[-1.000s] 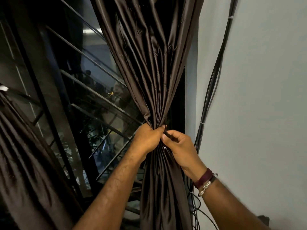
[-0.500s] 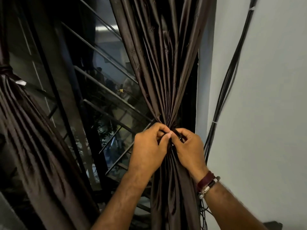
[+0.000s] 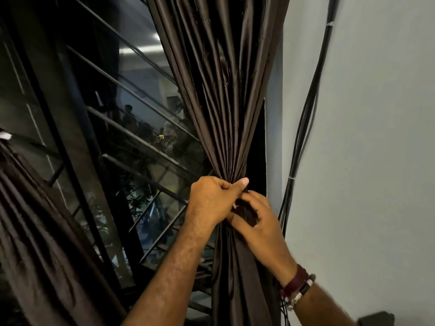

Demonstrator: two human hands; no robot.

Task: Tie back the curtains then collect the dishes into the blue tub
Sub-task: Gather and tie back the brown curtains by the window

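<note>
Where the folds narrow to a waist, both hands hold the dark brown satin curtain (image 3: 226, 95) at the centre of the frame.

Seen from the head camera, the glossy cloth drops from the top centre in long tight pleats, pinches in just below mid-frame, then spreads again toward the bottom edge. The left hand (image 3: 211, 201) wraps the gathered neck, thumb laid across the front. Just right of it and touching, the right hand (image 3: 256, 222) curls its fingers around a dark strip at the gather; whether that is a tie band or a fold cannot be told. A second brown curtain (image 3: 40, 243) hangs at lower left. Between them is the dark barred window (image 3: 113, 128); black cables (image 3: 306, 128) run down the pale grey wall (image 3: 376, 161) at right.
</note>
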